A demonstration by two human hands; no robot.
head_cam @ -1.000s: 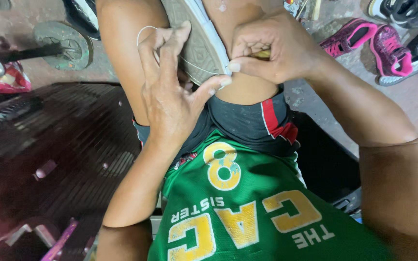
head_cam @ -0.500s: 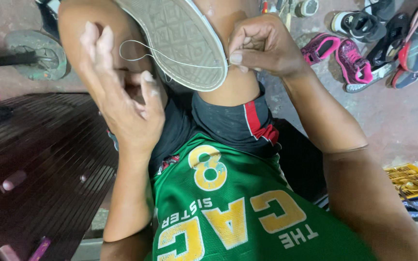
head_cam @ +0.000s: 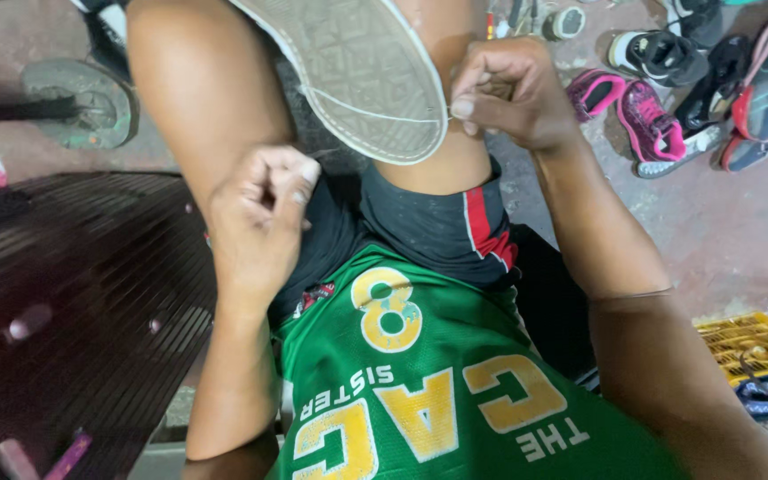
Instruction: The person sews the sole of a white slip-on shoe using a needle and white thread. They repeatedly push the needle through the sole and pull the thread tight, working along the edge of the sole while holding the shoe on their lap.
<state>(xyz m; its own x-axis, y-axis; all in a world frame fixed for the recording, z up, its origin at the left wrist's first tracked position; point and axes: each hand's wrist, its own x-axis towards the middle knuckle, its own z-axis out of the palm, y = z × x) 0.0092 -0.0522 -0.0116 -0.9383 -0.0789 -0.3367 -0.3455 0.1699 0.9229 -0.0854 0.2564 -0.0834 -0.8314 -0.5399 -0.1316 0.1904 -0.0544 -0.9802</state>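
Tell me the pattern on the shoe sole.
The shoe sole is pale grey with a diamond-grid tread; the head view shows it.

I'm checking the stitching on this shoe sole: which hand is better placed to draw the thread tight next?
Probably the right hand: its fingers pinch the thread right at the edge of the sole. The left hand is a closed fist below the sole, apart from it.

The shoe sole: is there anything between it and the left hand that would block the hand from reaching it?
Nothing visible blocks it. The left hand is a closed fist just below the grey shoe sole, only open space between. The right hand already pinches a thin thread at the sole's edge.
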